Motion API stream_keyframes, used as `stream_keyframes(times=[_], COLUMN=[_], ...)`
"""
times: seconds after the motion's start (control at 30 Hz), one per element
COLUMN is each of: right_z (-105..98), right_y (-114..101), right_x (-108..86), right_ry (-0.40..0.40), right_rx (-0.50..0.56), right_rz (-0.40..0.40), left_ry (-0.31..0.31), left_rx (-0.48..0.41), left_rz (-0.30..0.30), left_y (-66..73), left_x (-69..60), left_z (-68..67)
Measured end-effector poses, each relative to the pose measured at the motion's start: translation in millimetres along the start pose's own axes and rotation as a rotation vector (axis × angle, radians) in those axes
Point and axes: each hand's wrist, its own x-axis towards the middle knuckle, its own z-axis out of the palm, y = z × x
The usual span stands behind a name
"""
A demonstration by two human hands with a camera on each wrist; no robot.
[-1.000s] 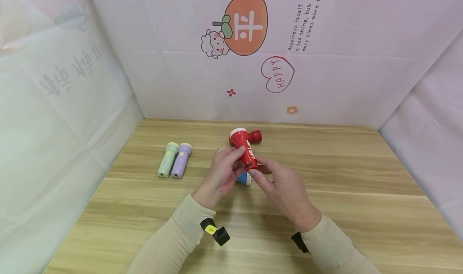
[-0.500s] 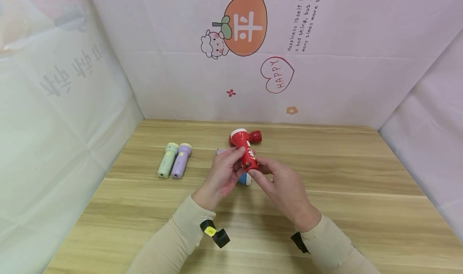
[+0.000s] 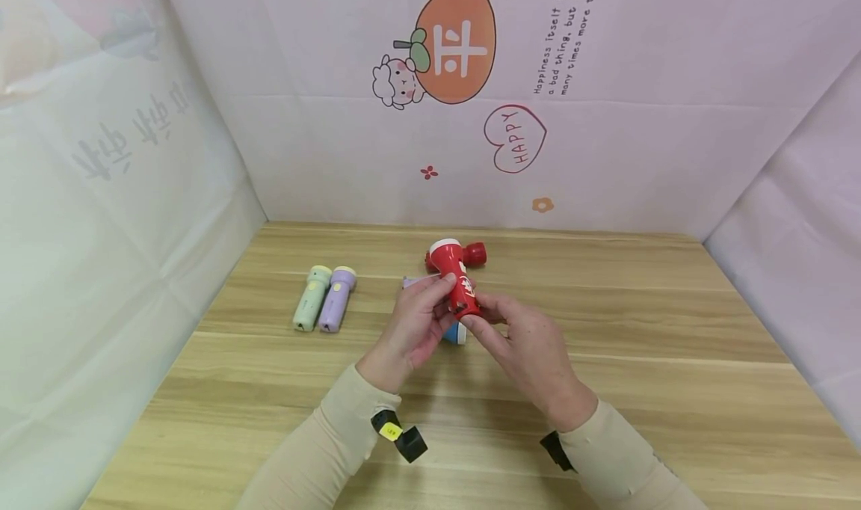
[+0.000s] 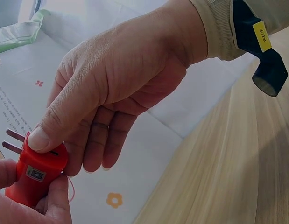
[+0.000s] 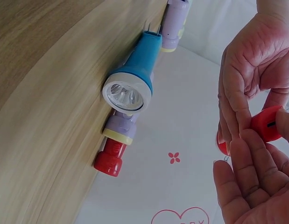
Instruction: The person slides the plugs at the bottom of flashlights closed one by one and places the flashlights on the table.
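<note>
Above the middle of the table (image 3: pixel 639 330), the red torch (image 3: pixel 445 257) is held in both hands. Its long axis runs away from the person, leaning a little to the left, with the white rim toward the back wall (image 3: pixel 363 173). The left hand (image 3: pixel 412 323) grips the barrel; the right hand (image 3: pixel 531 357) pinches the tail, so it is nearer to the prongs (image 4: pixel 12 148), which stick out beside its thumb.

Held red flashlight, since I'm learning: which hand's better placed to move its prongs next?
Right hand, probably: its thumb sits beside the prongs, while the left hand grips the red flashlight.
</note>
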Motion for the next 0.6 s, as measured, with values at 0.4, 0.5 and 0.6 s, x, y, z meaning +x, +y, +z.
stream_keyframes(times=[0.4, 0.5, 0.6], right_z=[1.1, 1.2, 0.8], right_y=[2.8, 3.3, 3.2], right_x=[0.4, 0.3, 0.0], right_ry=[0.016, 0.018, 0.019], right_rx=[-0.004, -0.003, -0.005], right_rz=[-0.019, -0.018, -0.022], left_ry=[0.005, 0.006, 0.005], left_rx=[-0.003, -0.004, 0.001], left_rz=[0.0, 0.0, -0.001], left_y=[0.0, -0.1, -0.2], left_x=[0.2, 0.1, 0.4], left_z=[0.6, 0.8, 0.5])
